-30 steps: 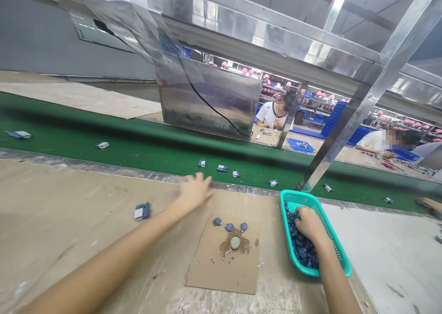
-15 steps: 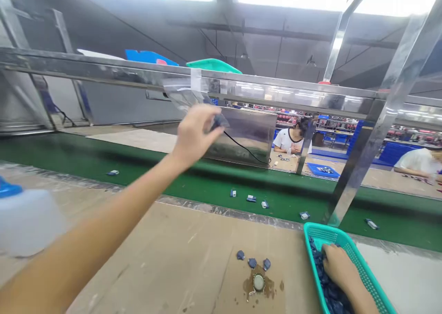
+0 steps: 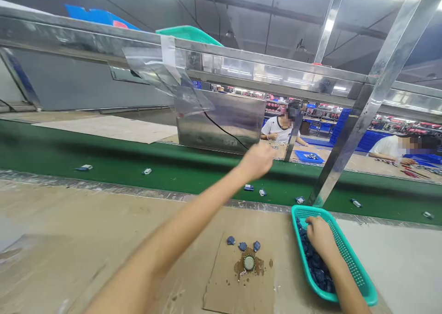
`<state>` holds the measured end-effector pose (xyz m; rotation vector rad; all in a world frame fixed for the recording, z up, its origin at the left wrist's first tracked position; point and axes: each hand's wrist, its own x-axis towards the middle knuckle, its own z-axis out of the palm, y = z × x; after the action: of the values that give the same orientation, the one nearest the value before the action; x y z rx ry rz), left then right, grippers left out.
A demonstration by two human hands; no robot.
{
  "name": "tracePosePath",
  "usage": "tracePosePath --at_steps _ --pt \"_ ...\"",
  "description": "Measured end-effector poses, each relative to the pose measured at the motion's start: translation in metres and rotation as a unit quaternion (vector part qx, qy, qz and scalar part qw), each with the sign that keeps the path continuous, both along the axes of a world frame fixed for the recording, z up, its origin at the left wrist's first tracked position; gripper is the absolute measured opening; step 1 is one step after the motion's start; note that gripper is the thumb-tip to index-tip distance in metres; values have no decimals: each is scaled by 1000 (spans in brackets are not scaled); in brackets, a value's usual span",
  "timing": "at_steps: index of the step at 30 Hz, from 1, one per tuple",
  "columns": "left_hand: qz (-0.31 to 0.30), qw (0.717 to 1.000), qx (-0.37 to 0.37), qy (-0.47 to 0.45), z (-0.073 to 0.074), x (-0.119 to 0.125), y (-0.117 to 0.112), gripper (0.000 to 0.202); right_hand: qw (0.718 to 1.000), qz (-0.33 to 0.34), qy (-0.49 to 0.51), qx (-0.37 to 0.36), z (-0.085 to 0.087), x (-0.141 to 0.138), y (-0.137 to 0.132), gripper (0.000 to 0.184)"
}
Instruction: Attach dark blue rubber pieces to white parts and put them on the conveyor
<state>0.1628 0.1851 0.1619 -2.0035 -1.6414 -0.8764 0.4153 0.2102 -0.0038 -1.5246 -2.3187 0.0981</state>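
Note:
My left hand [image 3: 258, 160] reaches far forward over the green conveyor belt [image 3: 193, 169]. Its fingers are curled, and whatever is in them is hidden from view. Below it on the belt lie several small blue-and-white pieces, one of them a blue-and-white piece [image 3: 248, 188] nearest the hand. My right hand [image 3: 322, 235] is inside the green basket [image 3: 355, 263], fingers bent down by a heap of dark blue pieces [image 3: 319, 275]; its fingertips do not show clearly. Three dark blue pieces [image 3: 242, 247] lie in a row on cardboard, behind a round metal cap [image 3: 249, 262] on a wet stain.
A metal frame post [image 3: 340, 150] rises behind the basket, and a metal rail [image 3: 221, 58] crosses above the belt. Clear plastic sheet [image 3: 155, 74] hangs taped from it. Two people sit across the belt, near a blue tray [image 3: 309, 156].
My left hand has moved right and down from the hanging plastic, where a dark piece showed in its fingers. My right hand stays in the basket. The view has shifted.

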Motion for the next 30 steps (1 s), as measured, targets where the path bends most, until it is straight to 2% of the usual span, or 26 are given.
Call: tracePosePath --at_steps 2,3,4,5,7,10,13,15,16,19,20,21,23,24,25,26,27,28,30 --pt "9 991 -136 -7 -70 23 16 24 999 4 43 7 4 -1 0 26" --pt "19 982 -190 -16 -98 30 25 29 998 7 67 11 6 0 0 23" --pt "29 971 -235 -26 -119 34 35 29 996 9 91 14 7 0 0 20" --pt "37 962 -269 -36 -135 36 44 29 993 12 117 18 8 1 0 18" --pt "38 947 -314 -60 -151 33 59 26 985 24 171 25 11 -2 -3 17" --pt "7 934 -340 -109 -152 21 68 24 969 70 235 23 18 -17 -19 24" --pt "-46 926 -327 -181 -146 8 55 21 935 211 280 -50 26 -47 -50 22" --pt "-77 918 -305 -243 -145 -2 34 29 905 300 278 -112 30 -66 -73 20" --pt "-87 910 -296 -276 -144 -8 19 30 898 324 265 -134 31 -73 -82 21" --pt "-107 880 -286 -364 -145 -25 -33 25 900 344 210 -164 28 -87 -100 24" --pt "-123 856 -291 -409 -146 -31 -51 25 899 353 196 -168 26 -89 -102 26" --pt "-144 819 -301 -467 -146 -36 -67 26 898 363 184 -169 23 -90 -102 27" --pt "-182 711 -323 -598 -146 -42 -94 27 896 378 167 -163 16 -91 -102 30" --pt "-192 653 -329 -655 -145 -43 -102 28 897 381 158 -157 13 -92 -102 30" --pt "-193 607 -329 -697 -144 -43 -107 27 900 381 149 -151 11 -92 -103 30" --pt "-189 582 -327 -721 -144 -41 -110 27 902 381 143 -144 9 -92 -103 29" --pt "-187 569 -323 -733 -143 -38 -110 26 903 381 140 -138 9 -92 -103 28" --pt "-187 568 -320 -735 -143 -35 -109 27 903 382 142 -135 9 -91 -104 27" --pt "-192 591 -330 -711 -144 -27 -106 31 900 378 166 -142 13 -89 -103 24"
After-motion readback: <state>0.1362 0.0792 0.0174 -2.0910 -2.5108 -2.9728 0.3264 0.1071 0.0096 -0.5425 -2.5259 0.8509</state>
